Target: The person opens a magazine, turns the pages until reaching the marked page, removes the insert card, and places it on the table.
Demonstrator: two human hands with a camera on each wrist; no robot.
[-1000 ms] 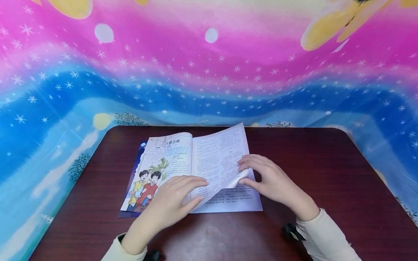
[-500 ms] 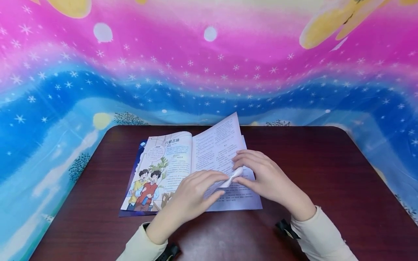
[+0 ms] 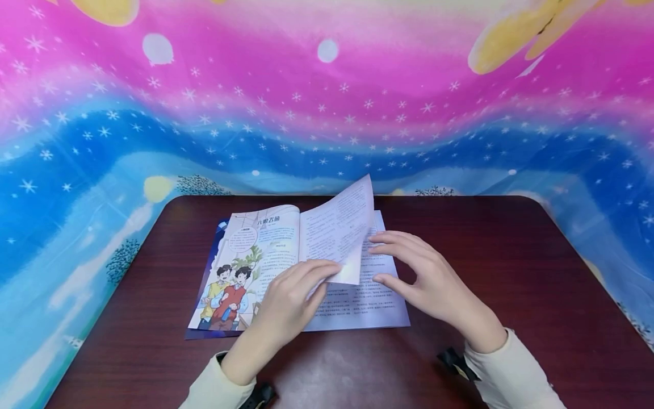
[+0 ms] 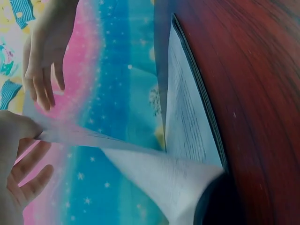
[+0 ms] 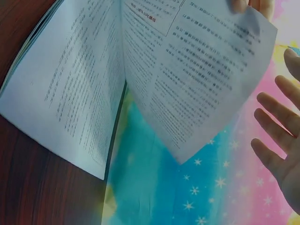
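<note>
Head view has a magazine (image 3: pixel 276 244) lying open on the table, with one right-hand page (image 3: pixel 339 221) raised off the sheets beneath, its far corner standing up and its near part bent over. Left hand (image 3: pixel 291 301) pinches that page near its lower edge, thumb against fingers. Right hand (image 3: pixel 434 284) is just beside the page's outer edge, fingers and thumb well spread; right wrist's view shows it clear of the paper, holding nothing.

What bothers me, watching, is that one small pinch bears the whole page. If the left fingers loosened, I'd expect it to flop back to the right. Pulled hard from that low corner, the thin paper could crease where it bends, or tear near the spine, since nothing supports the tall far corner.

A dark blue edge (image 3: pixel 204 335) shows under the left side; cover or second booklet, I can't tell. Around it all is the red-brown table (image 3: pixel 485 244), then a starry cloth (image 3: pixel 327 133) behind.
</note>
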